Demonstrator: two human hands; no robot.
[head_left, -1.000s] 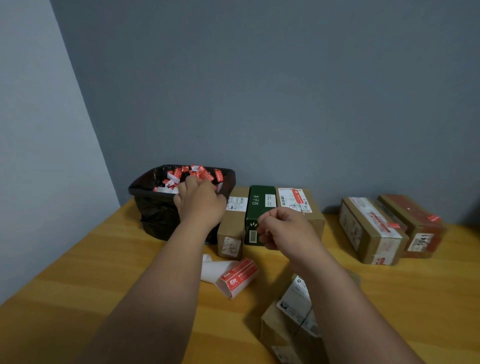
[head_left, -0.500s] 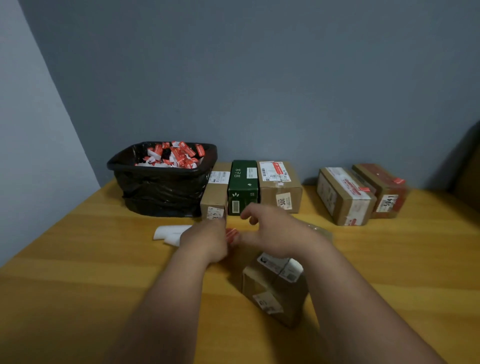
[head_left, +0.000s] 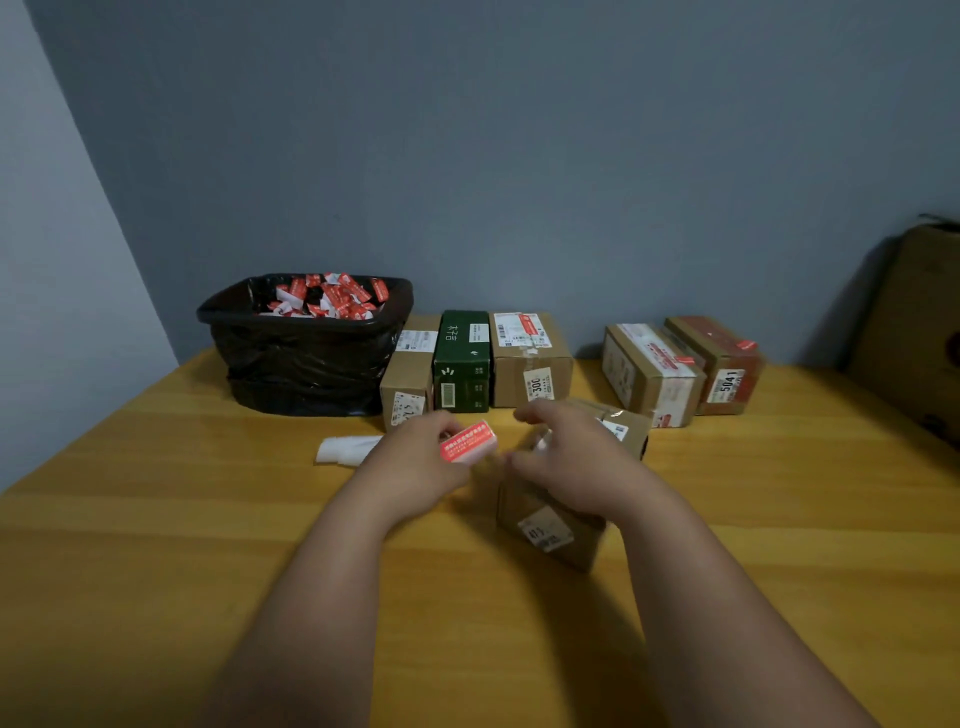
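My left hand grips a roll of red-and-white labels just above the wooden table. A strip of white backing paper trails from the roll to the left. My right hand hovers over a brown cardboard box in the middle of the table, fingers curled loosely, thumb and fingers apart, holding nothing that I can see. The two hands are close together, with the roll's end near the right fingertips.
A black-lined bin full of red-and-white label scraps stands at the back left. Beside it sit a narrow brown box, a green box and a brown box. Two more parcels lie back right. A large carton is at the far right.
My left hand left the bin, came down to the table and picked up the label roll. My right hand came down over the middle box. The view tilted down.
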